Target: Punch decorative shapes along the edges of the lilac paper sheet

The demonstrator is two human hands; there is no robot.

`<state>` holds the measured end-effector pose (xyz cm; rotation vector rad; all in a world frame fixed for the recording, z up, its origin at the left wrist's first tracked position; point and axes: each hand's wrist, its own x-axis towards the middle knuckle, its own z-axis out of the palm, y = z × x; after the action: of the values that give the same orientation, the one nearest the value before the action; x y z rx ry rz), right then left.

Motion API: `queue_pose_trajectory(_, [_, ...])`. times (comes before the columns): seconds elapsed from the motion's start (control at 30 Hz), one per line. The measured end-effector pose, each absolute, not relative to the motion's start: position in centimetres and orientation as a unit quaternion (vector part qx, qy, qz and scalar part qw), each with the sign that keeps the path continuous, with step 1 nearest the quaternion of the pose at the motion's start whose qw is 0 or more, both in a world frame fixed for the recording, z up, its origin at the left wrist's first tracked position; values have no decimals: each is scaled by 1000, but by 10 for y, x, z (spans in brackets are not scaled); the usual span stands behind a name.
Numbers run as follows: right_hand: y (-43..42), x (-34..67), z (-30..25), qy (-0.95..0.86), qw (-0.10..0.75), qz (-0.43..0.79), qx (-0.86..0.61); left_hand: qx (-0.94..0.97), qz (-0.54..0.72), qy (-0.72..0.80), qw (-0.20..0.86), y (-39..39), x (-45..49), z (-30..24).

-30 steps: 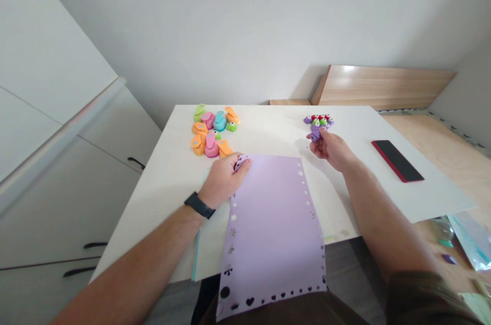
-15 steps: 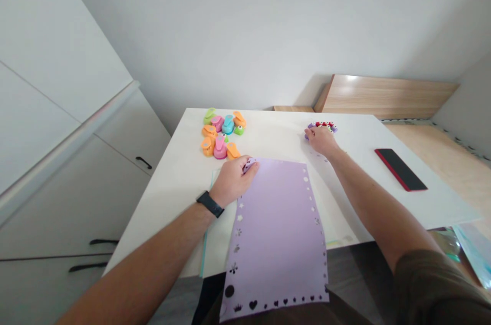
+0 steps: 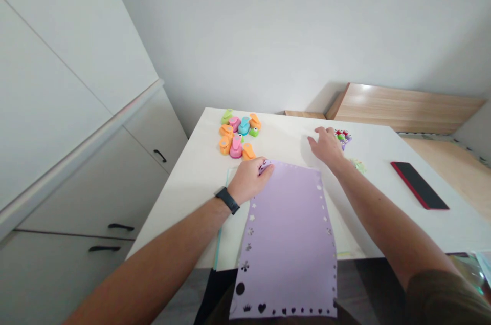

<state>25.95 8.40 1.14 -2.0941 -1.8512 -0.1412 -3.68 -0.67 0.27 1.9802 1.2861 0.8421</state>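
A lilac sheet of paper (image 3: 291,233) with punched shapes along its edges lies on the white table (image 3: 192,181) and hangs over the near edge. My left hand (image 3: 251,179), with a black band on the wrist, pinches the sheet's far left corner. My right hand (image 3: 326,146) hovers past the sheet's far right corner with fingers spread and nothing in it. Just right of it sits a cluster of small purple, red and green punches (image 3: 342,136). A group of larger orange, pink, blue and green punches (image 3: 238,133) lies beyond my left hand.
A dark phone with a red edge (image 3: 419,185) lies at the table's right. A pale sheet (image 3: 230,225) shows under the lilac one. White cabinets with black handles (image 3: 115,187) stand on the left. Wooden boards (image 3: 406,105) lean against the back wall.
My right hand carried a small purple punch to the small cluster, let it go, and has drawn left with fingers spread. The view has shifted left. My left hand keeps its pinch.
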Motion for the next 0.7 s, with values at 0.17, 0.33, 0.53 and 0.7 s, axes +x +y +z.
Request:
queue_pose_trajectory(0.17, [90,195,23,-764,194,38,-615,749,305,503,305,-7,-36,4])
queue_pose_trajectory(0.33, [109,126,34,-838,164,104,-510,756,301,507,286,-6,-36,6])
queue_pose_trajectory(0.53, [133,76,31,-877,116,134,-446,757,302,504,285,-6,-36,4])
queue_pose_trajectory(0.7, [144,63,27,-884,110,133,-433,761,300,496,292,-6,-37,3])
